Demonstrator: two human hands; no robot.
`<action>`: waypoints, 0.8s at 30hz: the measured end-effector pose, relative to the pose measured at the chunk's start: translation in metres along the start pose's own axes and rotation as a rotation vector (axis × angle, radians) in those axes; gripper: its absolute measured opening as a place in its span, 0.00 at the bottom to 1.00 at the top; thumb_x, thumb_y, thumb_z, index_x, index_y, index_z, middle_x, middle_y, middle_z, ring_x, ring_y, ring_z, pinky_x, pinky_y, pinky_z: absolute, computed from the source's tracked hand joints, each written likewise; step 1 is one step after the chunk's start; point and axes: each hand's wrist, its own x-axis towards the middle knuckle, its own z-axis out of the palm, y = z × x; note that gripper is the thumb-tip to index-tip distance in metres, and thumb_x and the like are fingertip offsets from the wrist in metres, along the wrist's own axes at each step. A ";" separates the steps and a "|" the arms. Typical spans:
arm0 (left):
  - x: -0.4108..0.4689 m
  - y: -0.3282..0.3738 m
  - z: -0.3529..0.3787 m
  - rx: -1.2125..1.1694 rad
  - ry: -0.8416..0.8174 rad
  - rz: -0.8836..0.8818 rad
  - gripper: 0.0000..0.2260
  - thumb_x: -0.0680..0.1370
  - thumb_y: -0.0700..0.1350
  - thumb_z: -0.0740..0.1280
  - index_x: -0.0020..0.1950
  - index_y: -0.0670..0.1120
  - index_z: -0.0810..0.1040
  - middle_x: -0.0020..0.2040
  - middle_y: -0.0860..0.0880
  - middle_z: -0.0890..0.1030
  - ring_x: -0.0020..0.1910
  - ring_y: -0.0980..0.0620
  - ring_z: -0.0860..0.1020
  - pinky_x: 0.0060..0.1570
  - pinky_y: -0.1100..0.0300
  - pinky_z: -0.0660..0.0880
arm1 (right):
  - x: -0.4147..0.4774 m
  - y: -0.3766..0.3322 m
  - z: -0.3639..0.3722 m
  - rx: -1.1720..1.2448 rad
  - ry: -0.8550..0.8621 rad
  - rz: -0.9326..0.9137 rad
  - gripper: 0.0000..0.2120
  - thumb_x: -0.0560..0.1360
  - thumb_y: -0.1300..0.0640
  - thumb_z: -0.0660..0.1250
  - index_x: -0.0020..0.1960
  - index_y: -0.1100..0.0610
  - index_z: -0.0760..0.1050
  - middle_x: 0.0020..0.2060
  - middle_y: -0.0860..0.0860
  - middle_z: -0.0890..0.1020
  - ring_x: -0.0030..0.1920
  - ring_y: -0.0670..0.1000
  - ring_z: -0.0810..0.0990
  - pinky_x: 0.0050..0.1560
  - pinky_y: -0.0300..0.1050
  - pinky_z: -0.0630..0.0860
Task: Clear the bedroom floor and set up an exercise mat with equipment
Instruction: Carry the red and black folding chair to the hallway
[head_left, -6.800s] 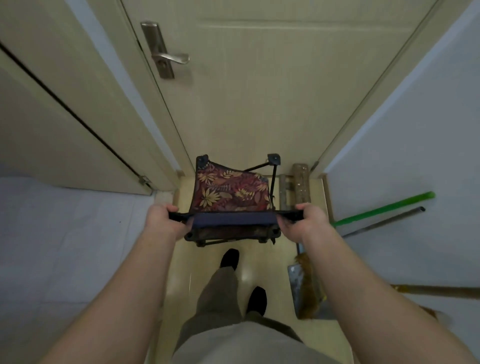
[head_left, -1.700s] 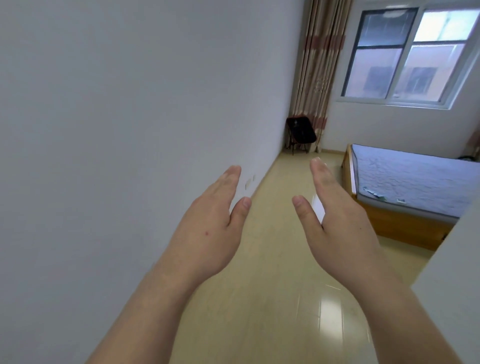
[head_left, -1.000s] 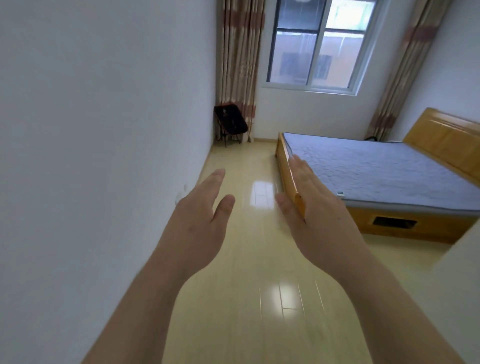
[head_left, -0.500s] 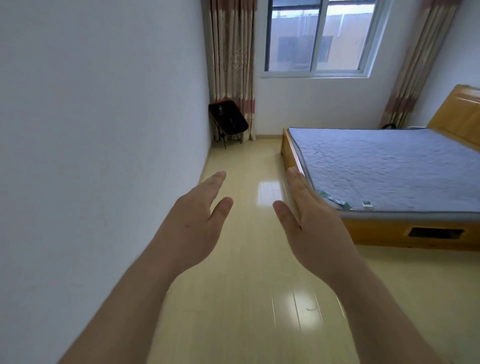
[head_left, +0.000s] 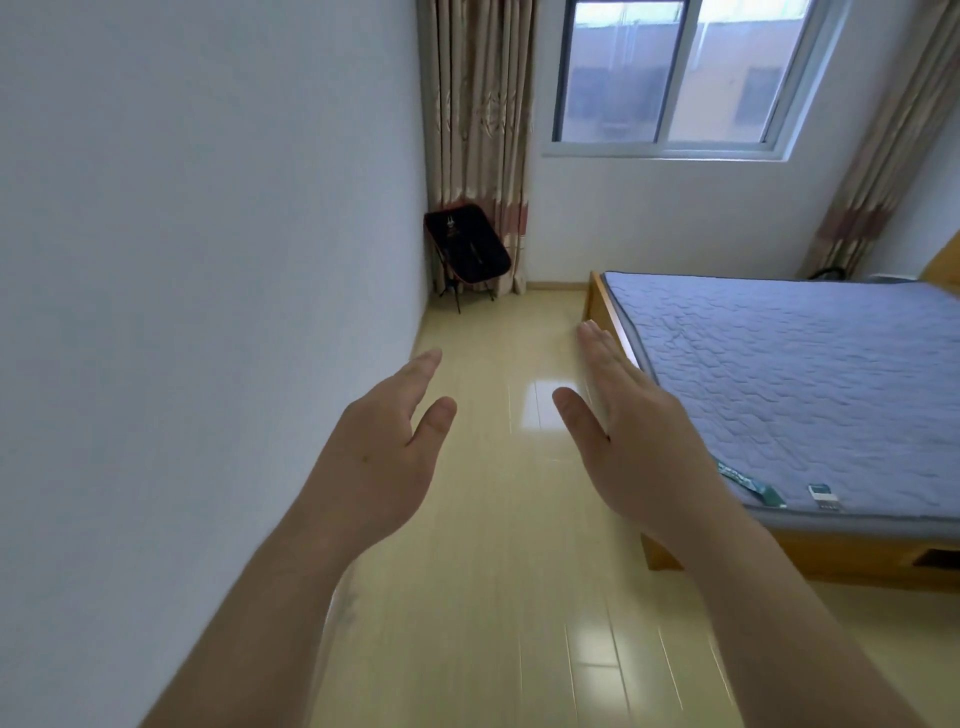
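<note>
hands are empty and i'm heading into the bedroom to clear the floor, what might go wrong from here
1. The black folding chair sits in the far corner right by the curtain; its thin legs might snag the fabric when lifted.
2. The wooden bed frame juts out low beside the walkway on the right, an easy shin bump while carrying things.
3. The floor looks glossy, so a mat may slide on it.

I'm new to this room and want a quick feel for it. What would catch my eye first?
First the left hand and right hand, open and empty, held out over the pale floor. On the right is a bed with a blue-grey quilted mattress; a dark folding chair sits in the far corner by the curtain.
</note>
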 end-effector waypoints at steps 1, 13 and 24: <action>0.033 -0.013 0.002 -0.005 -0.010 0.020 0.24 0.84 0.54 0.58 0.80 0.58 0.60 0.77 0.62 0.64 0.74 0.63 0.63 0.68 0.69 0.57 | 0.028 0.004 0.012 -0.005 0.005 0.010 0.36 0.77 0.37 0.46 0.83 0.48 0.48 0.80 0.39 0.52 0.80 0.40 0.50 0.70 0.31 0.46; 0.322 -0.092 0.051 -0.028 -0.148 0.142 0.23 0.84 0.53 0.59 0.80 0.57 0.61 0.77 0.60 0.66 0.74 0.61 0.65 0.69 0.65 0.60 | 0.266 0.084 0.108 -0.085 -0.018 0.137 0.35 0.78 0.36 0.45 0.82 0.44 0.43 0.80 0.37 0.49 0.74 0.32 0.44 0.69 0.31 0.42; 0.606 -0.144 0.126 0.058 -0.176 0.136 0.23 0.84 0.55 0.58 0.80 0.59 0.61 0.76 0.62 0.65 0.70 0.68 0.63 0.65 0.70 0.59 | 0.520 0.219 0.183 0.005 0.029 0.211 0.36 0.76 0.36 0.45 0.82 0.46 0.45 0.81 0.39 0.52 0.80 0.41 0.51 0.72 0.34 0.49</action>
